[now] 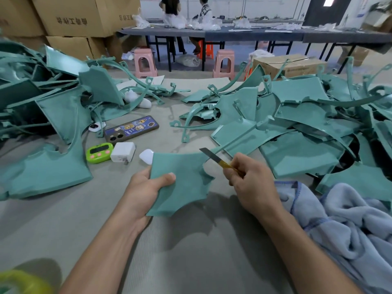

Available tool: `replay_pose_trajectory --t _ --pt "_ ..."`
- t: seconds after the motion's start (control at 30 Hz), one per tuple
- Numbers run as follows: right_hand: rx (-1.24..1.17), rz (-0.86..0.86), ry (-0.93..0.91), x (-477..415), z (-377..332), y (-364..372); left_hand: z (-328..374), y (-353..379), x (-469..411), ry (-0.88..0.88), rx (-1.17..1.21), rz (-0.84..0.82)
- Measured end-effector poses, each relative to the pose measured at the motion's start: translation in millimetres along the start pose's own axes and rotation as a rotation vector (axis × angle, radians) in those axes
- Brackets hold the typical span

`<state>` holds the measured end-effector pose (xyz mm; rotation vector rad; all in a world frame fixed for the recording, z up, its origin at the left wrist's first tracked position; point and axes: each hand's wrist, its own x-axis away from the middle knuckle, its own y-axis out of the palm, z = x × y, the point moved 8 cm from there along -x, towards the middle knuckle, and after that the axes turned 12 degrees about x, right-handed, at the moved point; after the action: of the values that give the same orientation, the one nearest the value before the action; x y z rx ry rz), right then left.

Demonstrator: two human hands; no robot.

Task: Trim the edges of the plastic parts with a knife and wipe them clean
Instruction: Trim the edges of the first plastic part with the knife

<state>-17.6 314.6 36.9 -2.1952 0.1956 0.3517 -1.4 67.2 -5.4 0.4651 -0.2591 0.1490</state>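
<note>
Lying tilted above the grey table [191, 251], the teal plastic part [182, 183] is pinched at its left edge by the left hand [146, 187]. The right hand [252, 183] curls its fingers round a yellow-handled knife [216, 159], blade at the part's upper right corner. Teal part heaps [297, 124] flank both sides; a blue cloth [343, 225] lies right.

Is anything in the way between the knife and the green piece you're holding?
Nothing visible is. The right hand holds the knife with its blade at the upper right edge of the plastic part, which the left hand grips. No other thing lies between them.
</note>
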Motion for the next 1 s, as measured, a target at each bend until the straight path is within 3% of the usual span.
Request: replay_pose_trajectory --t 0.23,0.37,0.53,0.67,0.9,1.0 --pt "0.035 -0.116 -0.173 4.5 -11.1 -2.9 -1.0 -2.3 1.1 -0.027 0.006 0.021" --pt "-0.021 -0.062 -0.163 3.8 -9.4 -7.8 -0.4 -2.0 0.8 -0.032 0.008 0.014" --pt "-0.127 -0.235 -0.154 1.9 -5.7 -3.2 2.7 -3.5 0.0 -0.015 -0.014 0.009" --pt "-0.159 -0.226 -0.163 1.4 -3.9 -5.5 0.2 -0.3 1.9 -0.037 -0.016 -0.020" --pt "-0.090 -0.337 -0.229 1.3 -8.1 -8.5 1.3 -4.3 2.1 -0.077 -0.049 -0.035" --pt "-0.075 -0.301 -0.251 1.3 -9.0 -13.1 -4.7 2.4 5.9 -0.111 -0.079 -0.109"
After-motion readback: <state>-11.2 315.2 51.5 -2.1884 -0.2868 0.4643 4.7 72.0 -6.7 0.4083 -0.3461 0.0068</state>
